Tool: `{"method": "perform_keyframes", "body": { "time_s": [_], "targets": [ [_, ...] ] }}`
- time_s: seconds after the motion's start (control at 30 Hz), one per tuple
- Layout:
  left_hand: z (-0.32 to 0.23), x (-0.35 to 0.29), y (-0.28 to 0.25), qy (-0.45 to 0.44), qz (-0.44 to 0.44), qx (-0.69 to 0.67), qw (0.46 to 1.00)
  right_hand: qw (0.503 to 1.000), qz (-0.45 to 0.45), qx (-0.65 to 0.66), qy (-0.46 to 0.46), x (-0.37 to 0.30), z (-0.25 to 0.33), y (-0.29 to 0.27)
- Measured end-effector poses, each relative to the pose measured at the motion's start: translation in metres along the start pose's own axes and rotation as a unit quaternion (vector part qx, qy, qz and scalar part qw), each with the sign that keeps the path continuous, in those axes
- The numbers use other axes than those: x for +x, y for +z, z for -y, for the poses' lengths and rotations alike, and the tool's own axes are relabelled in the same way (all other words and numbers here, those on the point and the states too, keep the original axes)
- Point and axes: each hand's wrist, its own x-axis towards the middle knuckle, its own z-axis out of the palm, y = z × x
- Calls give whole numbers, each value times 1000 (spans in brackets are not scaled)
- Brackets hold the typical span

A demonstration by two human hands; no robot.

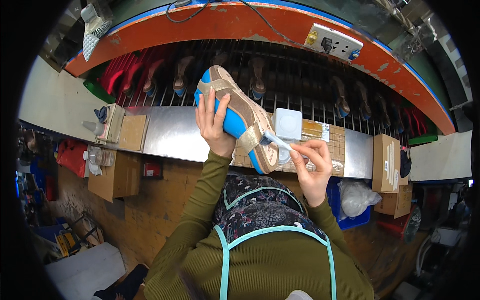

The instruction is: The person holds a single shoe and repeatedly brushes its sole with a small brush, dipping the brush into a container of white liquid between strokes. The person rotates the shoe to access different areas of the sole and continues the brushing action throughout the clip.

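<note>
My left hand (216, 127) grips a brown sandal (242, 102) with gold straps, fitted on a blue shoe last (232, 120). The sandal is tilted, its one end up to the left and the other toward me. Between the thumb and fingers of my right hand (314, 169) is a small brush (278, 140) with a pale handle. Dark bristles meet the sandal near its lower gold strap. Just beyond the brush sits a white square container (288, 124), and a small white dish (284, 154) is partly hidden under the handle. Both rest on a patterned cardboard sheet (337, 155).
Behind the metal ledge (172, 132), a rack of rods (280, 75) carries several more sandals. An orange beam with a socket strip (336, 42) arches over it. Cardboard boxes (386, 162) stand at right, and a blue bin (356, 219) holds a plastic bag.
</note>
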Motion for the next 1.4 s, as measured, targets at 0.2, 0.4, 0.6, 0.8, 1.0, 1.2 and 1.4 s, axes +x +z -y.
{"method": "perform_keyframes", "body": {
  "time_s": [0.2,0.4,0.6,0.8,1.0,1.2,1.4],
  "targets": [
    [4,-1,3,-17,-11,-19,1000,989,-35,-60,-128,-8,0,-1],
    [-1,2,7,-76,15,-108,991,974,-44,-119,-189,-14,6,-1],
    [-6,2,16,-105,37,-201,973,971,-113,-106,-182,-14,-5,-1],
    [-6,5,23,-31,41,-204,978,965,-92,-85,-231,-9,7,-6],
    [-12,-2,25,-184,83,-396,896,956,-56,-117,-263,3,10,-10],
    [-15,0,15,-275,106,-508,809,959,-85,-146,-228,7,5,-9],
    [-10,-1,10,-236,135,-488,829,960,-47,-113,-251,4,7,-7]
  ]
}}
